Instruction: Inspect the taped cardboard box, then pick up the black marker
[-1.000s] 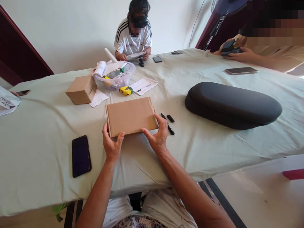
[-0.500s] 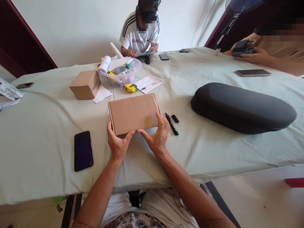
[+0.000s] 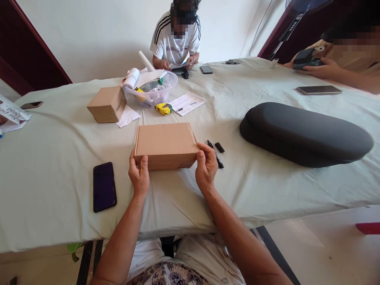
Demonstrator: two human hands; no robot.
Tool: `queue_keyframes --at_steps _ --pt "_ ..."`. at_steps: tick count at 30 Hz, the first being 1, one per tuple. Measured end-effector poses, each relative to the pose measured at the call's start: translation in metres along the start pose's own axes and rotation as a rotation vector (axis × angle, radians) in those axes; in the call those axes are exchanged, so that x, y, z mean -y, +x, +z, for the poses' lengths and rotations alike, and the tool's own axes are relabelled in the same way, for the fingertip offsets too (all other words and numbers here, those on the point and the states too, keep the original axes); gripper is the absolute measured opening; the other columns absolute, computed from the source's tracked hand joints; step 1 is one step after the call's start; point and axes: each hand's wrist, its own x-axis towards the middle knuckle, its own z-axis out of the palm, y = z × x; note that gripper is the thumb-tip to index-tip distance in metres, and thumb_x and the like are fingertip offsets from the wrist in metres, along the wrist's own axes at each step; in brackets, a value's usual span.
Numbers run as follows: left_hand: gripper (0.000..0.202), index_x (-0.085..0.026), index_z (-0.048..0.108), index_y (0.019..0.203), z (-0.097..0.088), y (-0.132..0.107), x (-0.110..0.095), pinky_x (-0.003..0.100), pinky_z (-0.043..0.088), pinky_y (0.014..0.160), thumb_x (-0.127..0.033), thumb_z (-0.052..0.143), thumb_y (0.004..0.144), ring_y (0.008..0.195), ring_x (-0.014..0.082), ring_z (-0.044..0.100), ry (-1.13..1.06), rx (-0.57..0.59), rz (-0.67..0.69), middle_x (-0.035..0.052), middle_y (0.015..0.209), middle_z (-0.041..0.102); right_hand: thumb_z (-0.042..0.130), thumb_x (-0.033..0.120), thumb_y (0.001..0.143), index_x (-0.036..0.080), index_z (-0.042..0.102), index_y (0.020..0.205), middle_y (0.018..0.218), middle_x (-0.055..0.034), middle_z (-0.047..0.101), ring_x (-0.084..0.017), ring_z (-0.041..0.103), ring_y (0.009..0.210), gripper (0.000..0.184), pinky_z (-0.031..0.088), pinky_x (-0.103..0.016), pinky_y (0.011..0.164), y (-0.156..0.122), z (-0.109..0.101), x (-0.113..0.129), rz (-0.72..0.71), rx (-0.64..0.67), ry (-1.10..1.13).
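Note:
A flat brown cardboard box (image 3: 165, 142) lies on the pale cloth-covered table (image 3: 59, 166) right in front of me. My left hand (image 3: 139, 177) grips its near left corner, thumb on the front face. My right hand (image 3: 206, 166) grips its near right corner in the same way. Both hands are closed on the box. A black marker (image 3: 216, 155) and its cap (image 3: 219, 147) lie just right of my right hand.
A black phone (image 3: 103, 186) lies left of my hands. A big black padded case (image 3: 305, 133) sits to the right. Farther back stand a smaller cardboard box (image 3: 107, 103), a clear bowl (image 3: 154, 92), a yellow tape measure (image 3: 164, 108) and papers (image 3: 187, 103). Two other people sit at the table's far side and right.
The box was tilted up with its near edge raised; now it lies flat on the table. My hands have slid out to its two near corners.

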Motion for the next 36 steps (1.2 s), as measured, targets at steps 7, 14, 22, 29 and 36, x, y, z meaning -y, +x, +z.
queue_keyframes --at_steps 7,14,22,29,36 --pt "0.063 -0.017 0.057 0.123 -0.002 0.006 0.008 0.037 0.051 0.099 -0.067 0.059 0.085 0.112 0.0248 0.067 -0.054 -0.033 -0.035 0.0136 0.117 0.069 0.061 0.055 0.088 0.021 0.063 0.095 0.091 -0.0048 0.069 -0.019 0.065 0.086 0.034 0.054 -0.038 0.081 0.006 -0.001 -0.005 0.127 0.05 0.048" --pt "0.059 -0.018 0.057 0.116 -0.004 0.01 0.009 0.032 0.051 0.09 -0.068 0.056 0.086 0.101 0.0212 0.067 -0.025 -0.096 0.0 0.0104 0.109 0.068 0.062 0.054 0.087 0.021 0.063 0.091 0.088 -0.004 0.068 -0.018 0.064 0.082 0.033 0.055 -0.036 0.079 0.004 0.0 -0.008 0.159 0.135 0.119" --pt "0.056 -0.018 0.058 0.105 -0.008 0.02 0.013 0.032 0.048 0.088 -0.071 0.057 0.084 0.094 0.0202 0.064 -0.053 -0.19 -0.01 0.007 0.1 0.066 0.068 0.054 0.083 0.022 0.063 0.102 0.098 -0.0051 0.067 -0.019 0.065 0.09 0.037 0.056 -0.033 0.072 0.0 0.003 -0.008 0.182 0.32 0.11" --pt "0.057 -0.018 0.058 0.096 -0.011 0.025 0.016 0.03 0.047 0.082 -0.073 0.053 0.084 0.089 0.0182 0.06 -0.046 -0.237 -0.011 0.004 0.093 0.062 0.062 0.062 0.082 0.022 0.059 0.091 0.062 0.0044 0.058 -0.013 0.051 0.053 0.041 0.041 -0.025 0.051 0.001 -0.002 0.001 0.259 0.456 -0.069" --pt "0.055 -0.019 0.056 0.094 -0.011 0.027 0.017 0.029 0.048 0.082 -0.072 0.055 0.083 0.088 0.0172 0.06 -0.121 -0.263 -0.041 0.0027 0.09 0.061 0.059 0.063 0.086 0.022 0.059 0.098 0.063 0.0035 0.061 -0.013 0.054 0.053 0.043 0.037 -0.025 0.052 -0.001 -0.001 0.0 0.271 0.528 -0.029"
